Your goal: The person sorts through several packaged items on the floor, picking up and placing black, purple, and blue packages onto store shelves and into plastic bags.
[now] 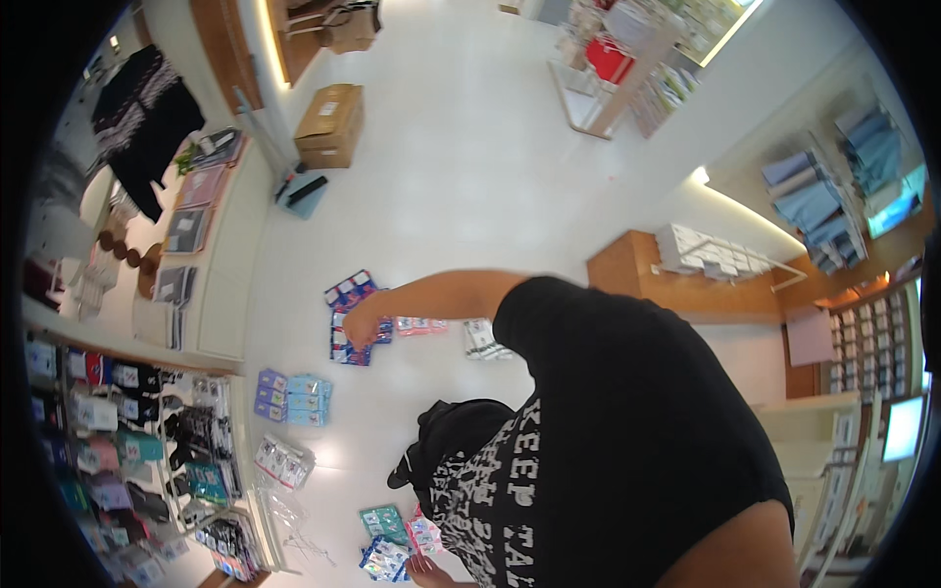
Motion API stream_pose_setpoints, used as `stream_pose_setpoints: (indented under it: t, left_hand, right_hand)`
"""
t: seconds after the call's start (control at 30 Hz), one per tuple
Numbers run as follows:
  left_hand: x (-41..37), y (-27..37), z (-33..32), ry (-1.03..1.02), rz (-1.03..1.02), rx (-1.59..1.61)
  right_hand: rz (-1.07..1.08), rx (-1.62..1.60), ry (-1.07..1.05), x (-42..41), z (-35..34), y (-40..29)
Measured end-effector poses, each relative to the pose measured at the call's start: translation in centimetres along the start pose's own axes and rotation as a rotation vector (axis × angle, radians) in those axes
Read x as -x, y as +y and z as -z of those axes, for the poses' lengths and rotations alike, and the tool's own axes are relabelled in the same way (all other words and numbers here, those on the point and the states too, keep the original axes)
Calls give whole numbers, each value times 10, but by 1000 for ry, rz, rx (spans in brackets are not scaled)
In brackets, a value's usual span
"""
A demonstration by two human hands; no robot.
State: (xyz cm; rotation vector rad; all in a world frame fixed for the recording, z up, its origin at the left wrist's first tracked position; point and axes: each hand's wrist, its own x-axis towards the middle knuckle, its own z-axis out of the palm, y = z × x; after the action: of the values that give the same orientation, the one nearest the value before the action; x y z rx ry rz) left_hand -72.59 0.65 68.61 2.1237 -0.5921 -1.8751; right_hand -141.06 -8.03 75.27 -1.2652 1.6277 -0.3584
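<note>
My right hand [360, 327] reaches down onto dark-blue plastic packets [349, 349] on the white floor; its fingertips point at them, and whether they grip one is unclear. Pink packets [420, 325] and white packets [485, 342] lie beyond my forearm. At the bottom, my left hand [430, 572] is beside a blue-and-white packet [386, 558], its fingers near the packet's edge. Green packets [384, 522] and pink-red packets [424, 534] are next to it. Purple packets [270, 395] and light-blue packets [309, 400] are laid in rows farther left, with clear-wrapped white packets [283, 461] below.
A display rack of socks [117, 441] stands at the lower left, with crumpled clear plastic [283, 507] beside its base. A cardboard box [331, 126] and a dustpan [301, 197] are on the floor. A shelf counter [235, 250] borders the left; a wooden counter [625, 279] is at right.
</note>
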Motion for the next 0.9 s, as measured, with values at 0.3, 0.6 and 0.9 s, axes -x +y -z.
stream_pose_setpoints:
  t: [0.3, 0.6, 0.9]
  left_hand:
    - [-10, -1, -33, -36, -78, 84]
    - [-86, 85, -22, -4, -51, 158]
    - [-191, 151, -50, -217, -936, -1492]
  right_hand:
    - [-1113, -763, -908, 128, -141, 117]
    - [-711, -914, 315, 62, -159, 103]
    - [-259, -309, -7, -142, -188, -59]
